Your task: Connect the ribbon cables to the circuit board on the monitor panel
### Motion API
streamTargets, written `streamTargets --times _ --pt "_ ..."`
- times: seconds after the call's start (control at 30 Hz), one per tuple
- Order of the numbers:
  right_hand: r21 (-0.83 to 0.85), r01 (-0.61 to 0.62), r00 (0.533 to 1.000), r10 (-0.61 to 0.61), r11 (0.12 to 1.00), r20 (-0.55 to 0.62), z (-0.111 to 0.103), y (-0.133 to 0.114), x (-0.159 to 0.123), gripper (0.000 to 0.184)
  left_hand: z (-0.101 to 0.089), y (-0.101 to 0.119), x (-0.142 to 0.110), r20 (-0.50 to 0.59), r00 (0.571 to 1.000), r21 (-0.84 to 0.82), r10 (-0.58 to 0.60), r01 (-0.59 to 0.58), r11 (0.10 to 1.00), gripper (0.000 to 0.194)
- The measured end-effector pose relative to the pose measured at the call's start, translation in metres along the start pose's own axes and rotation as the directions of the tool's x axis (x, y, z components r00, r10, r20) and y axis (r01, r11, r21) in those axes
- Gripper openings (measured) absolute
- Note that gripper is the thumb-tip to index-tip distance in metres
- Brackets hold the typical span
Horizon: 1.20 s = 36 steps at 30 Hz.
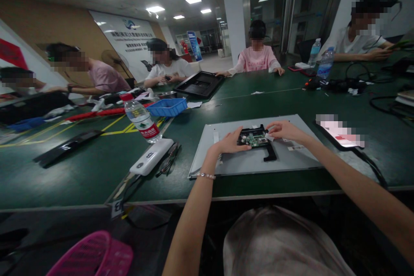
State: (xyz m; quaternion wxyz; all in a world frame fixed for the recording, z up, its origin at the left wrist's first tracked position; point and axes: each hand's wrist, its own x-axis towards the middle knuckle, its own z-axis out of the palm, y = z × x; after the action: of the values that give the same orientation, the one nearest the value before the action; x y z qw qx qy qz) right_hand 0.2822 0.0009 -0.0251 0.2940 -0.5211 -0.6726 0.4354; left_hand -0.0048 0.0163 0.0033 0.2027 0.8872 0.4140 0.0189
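Note:
A flat grey panel (207, 155), like the back of a display screen, lies on the table before me. On it rests a black plastic bracket (270, 152) with a green circuit board (255, 139) in it. My left hand (230, 141) grips the board's left side, thumb along the near edge and fingers at the far edge. My right hand (282, 131) is at the board's right end, its fingertips pinched on a small white strip (269, 136). What the strip joins to is too small to tell.
Left of the panel are a white power bank (151, 157), glasses (168, 159), a water bottle (142, 120) and a blue tray (168, 107). To the right lies a phone (341, 133) with a cable. A black frame (202, 86) is across the table, where several people sit.

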Motion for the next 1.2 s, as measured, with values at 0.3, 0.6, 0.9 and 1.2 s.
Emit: streamTargets --times 0.3,0.6,0.9,1.2 --pt "-0.102 0.077 0.997 -0.079 0.992 -0.014 0.001 -0.013 -0.008 0.032 0.002 -0.002 0.001 0.000 1.000 -0.005 0.001 -0.001 1.000 0.108" --pt "-0.122 0.114 0.993 -0.110 0.986 0.037 0.001 -0.014 -0.009 0.028 0.003 -0.001 0.002 0.004 1.000 0.009 -0.003 0.003 1.000 0.109" --pt "-0.137 0.123 0.992 -0.116 0.983 0.055 -0.002 -0.014 -0.010 0.031 -0.001 0.004 -0.001 0.011 1.000 0.006 -0.026 0.026 1.000 0.108" --pt "-0.155 0.112 0.994 -0.108 0.982 0.037 -0.001 -0.011 -0.008 0.032 0.001 0.000 0.001 0.004 1.000 0.010 0.003 -0.003 1.000 0.110"
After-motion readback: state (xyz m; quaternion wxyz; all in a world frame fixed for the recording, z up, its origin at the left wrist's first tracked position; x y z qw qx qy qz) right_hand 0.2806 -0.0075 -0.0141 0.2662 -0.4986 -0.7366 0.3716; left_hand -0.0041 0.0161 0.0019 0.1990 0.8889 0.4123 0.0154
